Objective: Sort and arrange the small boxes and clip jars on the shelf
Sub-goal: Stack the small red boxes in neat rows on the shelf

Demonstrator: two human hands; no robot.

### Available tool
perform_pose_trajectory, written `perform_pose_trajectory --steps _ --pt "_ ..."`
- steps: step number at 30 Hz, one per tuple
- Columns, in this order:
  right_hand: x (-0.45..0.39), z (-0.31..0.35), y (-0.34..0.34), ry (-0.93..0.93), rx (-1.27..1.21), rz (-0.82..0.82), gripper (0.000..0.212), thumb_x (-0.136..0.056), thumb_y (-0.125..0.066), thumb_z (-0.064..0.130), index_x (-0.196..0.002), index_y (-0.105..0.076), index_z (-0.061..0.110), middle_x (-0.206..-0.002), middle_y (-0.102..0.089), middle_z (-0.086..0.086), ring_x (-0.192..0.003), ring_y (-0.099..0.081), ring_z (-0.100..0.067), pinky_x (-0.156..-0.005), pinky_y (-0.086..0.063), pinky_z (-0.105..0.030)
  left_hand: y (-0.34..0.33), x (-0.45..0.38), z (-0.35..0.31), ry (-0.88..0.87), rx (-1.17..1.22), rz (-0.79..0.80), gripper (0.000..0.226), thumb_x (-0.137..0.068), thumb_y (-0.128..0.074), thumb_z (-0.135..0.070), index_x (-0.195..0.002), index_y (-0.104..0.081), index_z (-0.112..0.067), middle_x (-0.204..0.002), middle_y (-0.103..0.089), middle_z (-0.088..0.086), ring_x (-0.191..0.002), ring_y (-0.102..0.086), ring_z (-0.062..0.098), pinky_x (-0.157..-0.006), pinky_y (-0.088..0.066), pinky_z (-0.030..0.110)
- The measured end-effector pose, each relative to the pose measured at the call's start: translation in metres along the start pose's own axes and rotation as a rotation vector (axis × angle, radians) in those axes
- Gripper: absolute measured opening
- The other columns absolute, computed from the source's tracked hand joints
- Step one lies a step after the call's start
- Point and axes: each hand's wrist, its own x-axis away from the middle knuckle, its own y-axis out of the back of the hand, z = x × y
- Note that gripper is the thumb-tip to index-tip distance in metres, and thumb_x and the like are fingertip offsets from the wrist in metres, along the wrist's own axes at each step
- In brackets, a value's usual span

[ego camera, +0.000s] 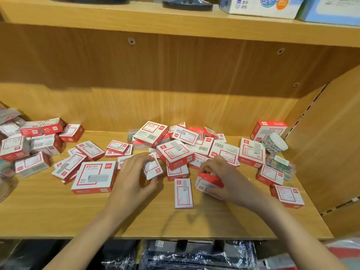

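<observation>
- Left hand (pixel 134 172) pinches a small box (pixel 153 168) just in front of the pile (pixel 181 147); right hand (pixel 220 178) grips another box (pixel 209 183) beside it.
- I'd match sizes first, then stack flush.
- Clip jar (pixel 274 143) sits right of the pile, by the side wall (pixel 327 145).
- Bare shelf (pixel 155 221) in front of the pile gives stacking room, just mind the front edge.

- A light wooden shelf (pixel 58 215) with a wooden back panel.
- Many small red-and-white boxes (pixel 175 156) lie scattered across it.
- A jar of metal clips (pixel 273 143) lies on its side at far right.
- One narrow box (pixel 183 192) lies flat near the front.
</observation>
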Motion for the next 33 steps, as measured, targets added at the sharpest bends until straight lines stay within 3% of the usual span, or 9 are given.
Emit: perform_pose_trajectory --steps 4,8,12,17,19,24,28,30,33 --pt "-0.009 -0.006 0.005 -0.02 0.016 -0.006 0.034 -0.078 -0.071 0.022 -0.106 -0.051 0.025 -0.102 -0.043 0.01 -0.088 -0.042 -0.001 -0.072 -0.032 -0.004 0.003 0.006 0.012 0.097 -0.029 0.094 0.046 -0.072 -0.073 -0.017 -0.113 -0.052 -0.018 -0.107 -0.048 -0.012 -0.101 -0.042 0.004 -0.084 -0.03 0.009" --pt "-0.021 0.0 0.016 -0.007 0.08 -0.076 0.032 -0.079 -0.071 0.025 -0.106 -0.055 0.024 -0.104 -0.043 0.013 -0.1 -0.042 -0.006 -0.08 -0.032 -0.016 0.007 0.011 0.02 0.075 -0.091 0.197 0.041 -0.074 -0.061 -0.036 -0.111 -0.052 -0.022 -0.106 -0.049 -0.013 -0.101 -0.046 0.01 -0.083 -0.033 0.021" --pt "-0.047 0.012 0.029 -0.039 0.089 -0.16 0.029 -0.084 -0.065 0.028 -0.11 -0.055 0.021 -0.111 -0.045 0.009 -0.108 -0.04 -0.008 -0.086 -0.031 -0.023 0.012 0.007 0.02 0.057 -0.114 0.213 0.039 -0.076 -0.07 -0.026 -0.111 -0.051 -0.022 -0.113 -0.052 -0.008 -0.105 -0.045 0.012 -0.083 -0.032 0.021" --pt "-0.099 0.006 0.025 -0.126 0.113 -0.203 0.053 -0.085 -0.064 0.024 -0.132 -0.043 0.013 -0.134 -0.045 -0.004 -0.125 -0.038 -0.021 -0.103 -0.03 -0.032 0.015 0.002 0.017 0.119 -0.081 0.2 0.05 -0.075 -0.073 -0.027 -0.118 -0.048 -0.025 -0.119 -0.052 -0.009 -0.112 -0.043 0.009 -0.087 -0.033 0.019" --pt "-0.111 -0.001 0.019 -0.174 0.159 -0.196 0.053 -0.085 -0.063 0.023 -0.133 -0.043 0.014 -0.134 -0.047 -0.006 -0.124 -0.038 -0.023 -0.105 -0.03 -0.036 0.017 0.001 0.016 0.11 -0.079 0.194 0.049 -0.076 -0.071 -0.025 -0.119 -0.047 -0.026 -0.121 -0.052 -0.009 -0.115 -0.043 0.011 -0.091 -0.034 0.021" --pt "-0.103 -0.011 0.018 -0.117 0.143 -0.191 0.04 -0.084 -0.063 0.013 -0.122 -0.051 0.017 -0.12 -0.058 0.0 -0.111 -0.05 -0.018 -0.094 -0.035 -0.03 0.02 -0.001 0.021 0.109 -0.104 0.198 0.05 -0.078 -0.07 -0.027 -0.123 -0.047 -0.026 -0.123 -0.053 -0.009 -0.115 -0.042 0.011 -0.095 -0.033 0.024" --pt "-0.082 -0.014 0.029 -0.053 0.06 -0.07 0.039 -0.078 -0.072 0.019 -0.114 -0.056 0.024 -0.096 -0.056 0.014 -0.09 -0.051 -0.008 -0.065 -0.035 -0.01 0.022 0.001 0.027 0.092 -0.094 0.187 0.05 -0.077 -0.07 -0.026 -0.122 -0.049 -0.024 -0.12 -0.055 -0.008 -0.113 -0.046 0.013 -0.094 -0.035 0.026" --pt "-0.077 -0.013 0.038 -0.046 0.005 -0.022 0.034 -0.075 -0.075 0.027 -0.106 -0.061 0.029 -0.09 -0.055 0.022 -0.084 -0.051 0.0 -0.064 -0.036 -0.005 0.022 0.0 0.03 0.072 -0.101 0.194 0.049 -0.075 -0.07 -0.027 -0.12 -0.051 -0.023 -0.118 -0.056 -0.007 -0.11 -0.048 0.015 -0.09 -0.037 0.027" --pt "-0.081 -0.012 0.049 -0.064 -0.095 -0.066 0.022 -0.078 -0.069 0.036 -0.098 -0.066 0.027 -0.096 -0.063 0.013 -0.09 -0.055 -0.005 -0.069 -0.037 -0.008 0.02 -0.006 0.032 0.048 -0.099 0.212 0.049 -0.071 -0.07 -0.027 -0.117 -0.053 -0.023 -0.114 -0.058 -0.006 -0.105 -0.051 0.018 -0.087 -0.037 0.028"
